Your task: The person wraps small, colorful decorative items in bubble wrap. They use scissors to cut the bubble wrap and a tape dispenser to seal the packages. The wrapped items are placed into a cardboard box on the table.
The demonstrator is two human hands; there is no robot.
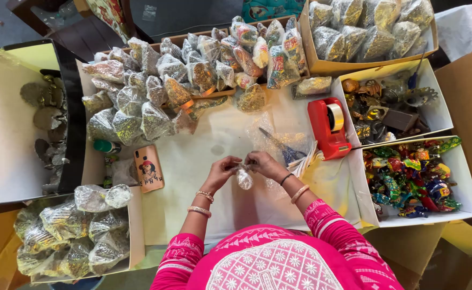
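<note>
Head view: left hand (221,171), right hand (263,162) both pinch one clear pouch (244,178); one tape dispenser (328,128) near

Both forearms reach forward from pink embroidered sleeves and converge, so the two hands meet at one shared pinch. The left hand (221,171) curls inward, fingers bunched toward the grip, bangles on its wrist. The right hand (264,162) mirrors it just across the pinch, fingertips closed, knuckles raised, with a dark band and a bangle behind on its wrist.

Red tape dispenser (328,128), phone (149,168), scissors (280,144)
</note>
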